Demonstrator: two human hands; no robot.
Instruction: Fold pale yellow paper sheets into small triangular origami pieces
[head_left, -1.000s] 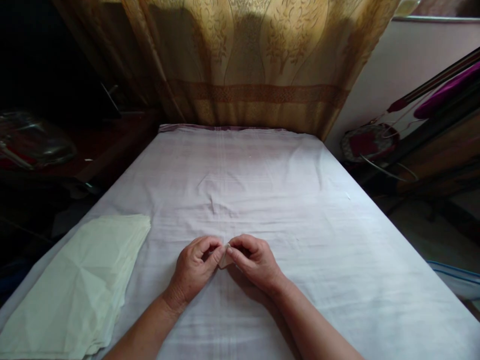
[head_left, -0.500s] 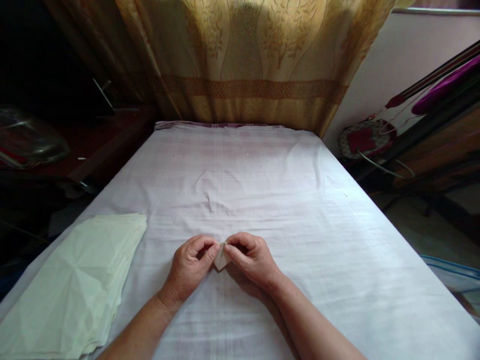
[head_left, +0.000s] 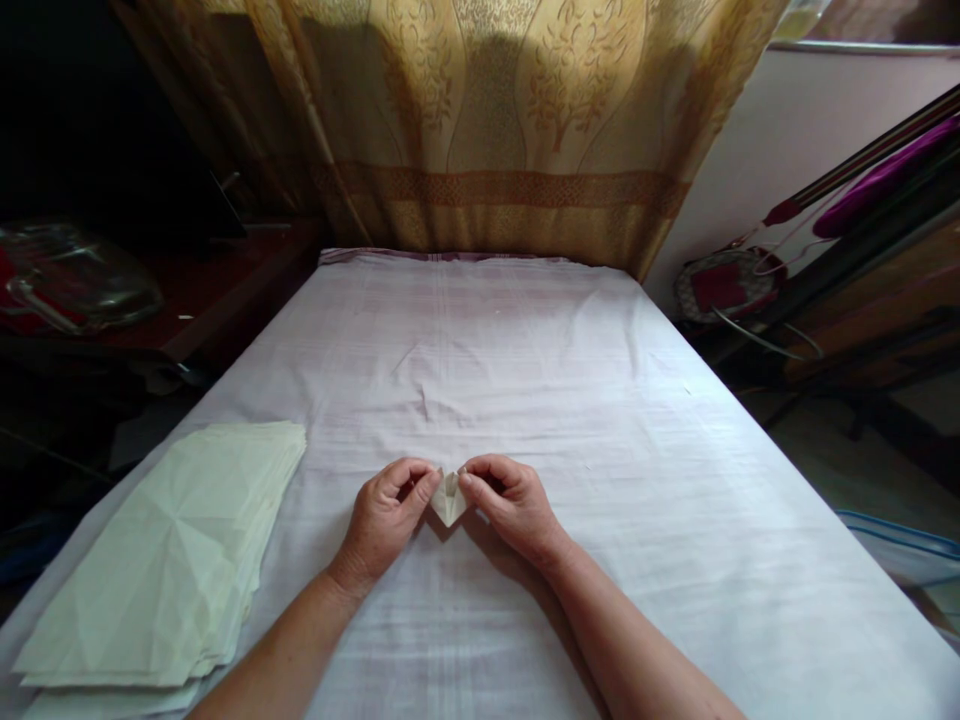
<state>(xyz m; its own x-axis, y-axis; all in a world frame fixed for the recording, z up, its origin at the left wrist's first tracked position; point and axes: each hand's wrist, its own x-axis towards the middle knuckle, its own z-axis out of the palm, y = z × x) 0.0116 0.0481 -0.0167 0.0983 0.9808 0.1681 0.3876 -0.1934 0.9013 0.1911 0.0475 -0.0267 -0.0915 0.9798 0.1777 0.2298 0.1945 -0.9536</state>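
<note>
A small folded piece of pale paper (head_left: pixel 450 504) is held just above the sheet, its lower corner pointing toward me and its top spread apart. My left hand (head_left: pixel 391 510) pinches its left side between thumb and forefinger. On the opposite side, my right hand (head_left: pixel 514 505) grips the paper with thumb and fingertips. A stack of creased, pale green-white paper sheets (head_left: pixel 161 560) lies to the left of my left forearm.
A light plaid sheet (head_left: pixel 637 500) covers the surface under my hands. Behind it hangs a gold patterned curtain (head_left: pixel 487 120). At left is a dark red table (head_left: pixel 247 270) bearing a clear plastic-wrapped item (head_left: pixel 90 285). A patterned bag (head_left: pixel 727 283) sits at right.
My hands have moved slightly apart, and the folded paper's top has spread wider between them. The view has shifted a little, so the paper stack appears farther right.
</note>
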